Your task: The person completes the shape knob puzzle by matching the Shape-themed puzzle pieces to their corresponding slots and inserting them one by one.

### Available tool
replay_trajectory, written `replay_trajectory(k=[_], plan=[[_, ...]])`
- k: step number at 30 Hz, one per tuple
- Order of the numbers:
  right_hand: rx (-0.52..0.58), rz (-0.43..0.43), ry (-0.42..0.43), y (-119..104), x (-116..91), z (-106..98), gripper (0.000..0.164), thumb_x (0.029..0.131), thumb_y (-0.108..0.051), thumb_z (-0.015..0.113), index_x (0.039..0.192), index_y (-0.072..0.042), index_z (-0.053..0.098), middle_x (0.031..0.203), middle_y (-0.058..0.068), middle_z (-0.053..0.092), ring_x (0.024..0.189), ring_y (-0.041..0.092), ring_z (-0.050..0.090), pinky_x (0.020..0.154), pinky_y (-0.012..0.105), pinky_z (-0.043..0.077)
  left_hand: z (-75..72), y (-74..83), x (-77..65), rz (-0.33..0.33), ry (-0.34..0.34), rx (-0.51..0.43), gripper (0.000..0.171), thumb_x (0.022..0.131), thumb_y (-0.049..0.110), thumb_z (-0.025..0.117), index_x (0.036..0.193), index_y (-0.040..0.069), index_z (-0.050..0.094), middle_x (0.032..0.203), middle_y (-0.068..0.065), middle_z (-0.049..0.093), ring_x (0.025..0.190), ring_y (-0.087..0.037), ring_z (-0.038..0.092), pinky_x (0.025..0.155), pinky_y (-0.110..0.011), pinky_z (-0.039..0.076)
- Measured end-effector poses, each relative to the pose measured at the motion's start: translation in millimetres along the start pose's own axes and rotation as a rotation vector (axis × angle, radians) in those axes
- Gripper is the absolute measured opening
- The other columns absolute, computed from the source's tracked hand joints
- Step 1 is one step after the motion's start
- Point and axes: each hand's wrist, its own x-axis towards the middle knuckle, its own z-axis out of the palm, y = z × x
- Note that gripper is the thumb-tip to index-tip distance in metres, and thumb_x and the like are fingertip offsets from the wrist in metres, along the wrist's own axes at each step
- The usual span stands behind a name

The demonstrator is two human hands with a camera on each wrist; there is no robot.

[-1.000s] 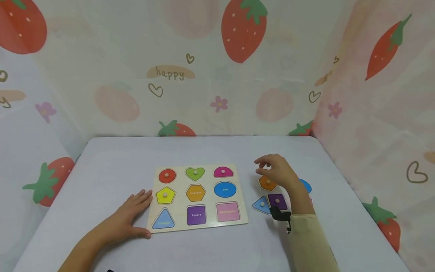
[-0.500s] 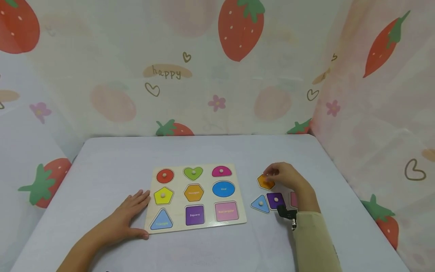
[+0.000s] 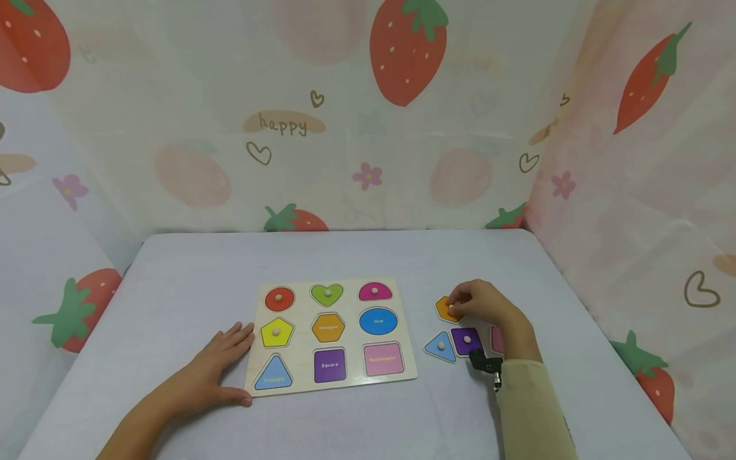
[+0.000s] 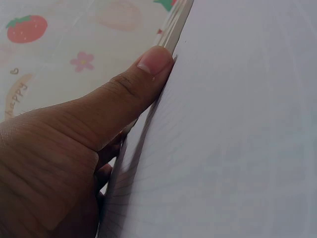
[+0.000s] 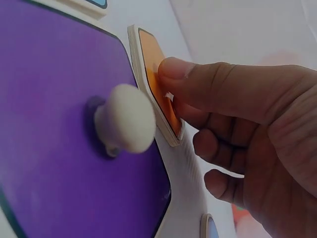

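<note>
My right hand [image 3: 483,300] pinches the orange hexagon puzzle piece [image 3: 443,308] by its knob, thumb against forefinger; the knob is mostly hidden in the right wrist view, where the orange face [image 5: 152,54] shows. My left hand [image 3: 215,367] lies with spread fingers on the table, fingertips and thumb right at the left edge of the wooden shape puzzle board [image 3: 353,377]. In the left wrist view the left thumb [image 4: 119,94] reaches along that edge. Red circle, green heart, magenta half-circle and yellow pentagon pieces sit in the board. Its hexagon recess [image 3: 328,328] shows a printed label.
Near my right hand lie a blue triangle piece [image 3: 440,347], a purple square piece [image 3: 464,342] with a round knob [image 5: 126,119], and a pink piece [image 3: 497,340] partly behind the wrist. Strawberry-print cloth walls [image 3: 345,147] stand behind and beside the white table [image 3: 201,275].
My right hand has come down from above the loose pieces onto the orange hexagon, and thumb and forefinger have closed on its knob. The left hand has stayed at the board's edge.
</note>
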Motion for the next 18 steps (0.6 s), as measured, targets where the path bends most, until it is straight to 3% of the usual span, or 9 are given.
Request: replay_trajectory(k=[2,10,18], plan=[[0.000,-0.002,-0.001,-1,0,0,0.013,0.090,-0.017,0.078,0.099,-0.009,0.075,0.096,0.003,0.074,0.087,0.018,0.063,0.082,0.033,0.054,0.3,-0.3,0.2,-0.001,0.000,0.003,0.124,0.063,0.074,0.080,0.159,0.009,0.037,0.169,-0.006,0.027,0.158,-0.035,0.012,0.125,-0.022,-0.011],[0.002,0.001,0.051,-10,-2,-3,0.011,0.092,-0.020,0.076,0.101,-0.013,0.077,0.099,0.002,0.073,0.087,0.019,0.063,0.082,0.032,0.053,-1.5,3.1,0.9,-0.026,-0.013,-0.012,0.123,0.063,0.071,0.083,0.159,0.008,0.037,0.170,-0.007,0.027,0.158,-0.036,0.011,0.130,-0.051,0.003],[0.031,-0.074,0.114,-35,-2,2,0.013,0.092,-0.023,0.077,0.102,-0.014,0.079,0.095,0.003,0.071,0.090,0.023,0.056,0.071,0.030,0.047,-1.9,2.9,0.9,-0.022,-0.006,-0.011,0.123,0.063,0.071,0.083,0.159,0.008,0.037,0.169,-0.008,0.027,0.158,-0.037,0.012,0.130,-0.044,-0.001]])
